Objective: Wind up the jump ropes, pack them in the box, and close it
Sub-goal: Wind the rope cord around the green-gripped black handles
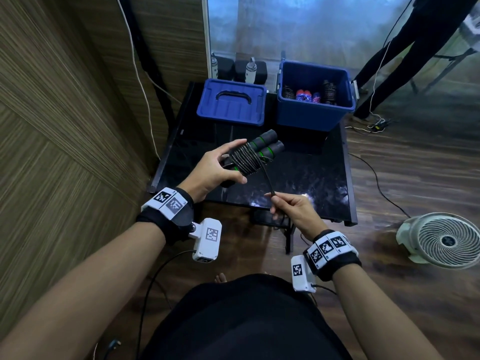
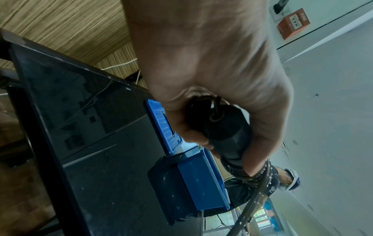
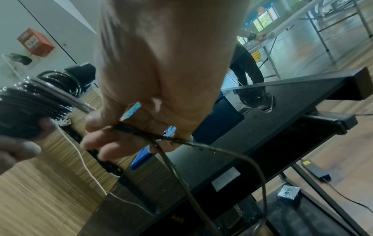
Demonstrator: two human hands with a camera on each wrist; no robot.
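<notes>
My left hand (image 1: 218, 167) grips a pair of black jump-rope handles (image 1: 265, 146) with green rings, held together above the black table (image 1: 298, 178). Dark rope (image 1: 245, 162) is wound in many turns around them. From the bundle a loose stretch of rope (image 1: 268, 181) runs down to my right hand (image 1: 288, 203), which pinches it; in the right wrist view the rope (image 3: 177, 161) loops below the fingers (image 3: 95, 142). The left wrist view shows the handle ends (image 2: 220, 126) in my palm. The open blue box (image 1: 315, 97) at the table's back right holds several wound ropes (image 1: 310, 93). Its blue lid (image 1: 232, 102) lies left of it.
A wood-panelled wall stands on the left with a white cable (image 1: 141, 81) running down it. A white floor fan (image 1: 445, 240) sits on the floor at the right. Another person's dark legs (image 1: 405, 48) stand behind the box. Cables trail over the wooden floor.
</notes>
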